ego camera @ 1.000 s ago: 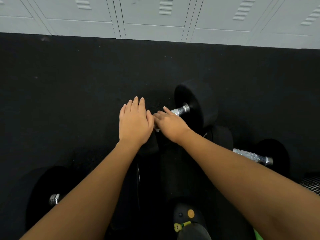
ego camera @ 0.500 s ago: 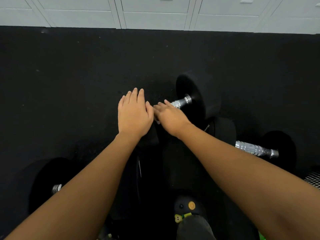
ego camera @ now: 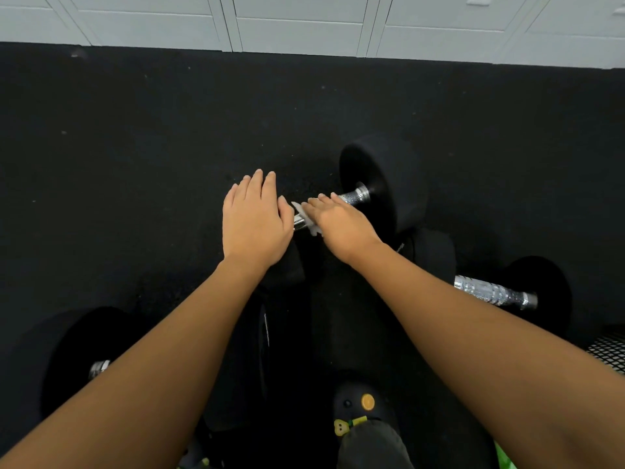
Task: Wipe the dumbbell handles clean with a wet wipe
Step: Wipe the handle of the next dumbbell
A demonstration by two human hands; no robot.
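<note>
A black dumbbell (ego camera: 385,184) lies on the dark floor ahead of me, its knurled silver handle (ego camera: 353,197) pointing toward me. My right hand (ego camera: 341,225) is wrapped over the handle, pressing a white wet wipe (ego camera: 306,220) against it; the wipe's edges stick out on the left of my fingers. Flat on the dumbbell's near black head rests my left hand (ego camera: 255,220), fingers together, covering most of that head. Two further dumbbells lie close by: one at right with a silver handle (ego camera: 493,292), one at lower left (ego camera: 67,360).
Pale grey lockers (ego camera: 304,25) line the far edge of the black rubber floor (ego camera: 135,137). A black shoe with yellow charms (ego camera: 362,411) sits at the bottom centre. A black mesh object (ego camera: 608,353) shows at the right edge.
My right hand has slid toward me along the handle, baring more silver near the far head and showing the wipe. The left hand has stayed on the near head.
</note>
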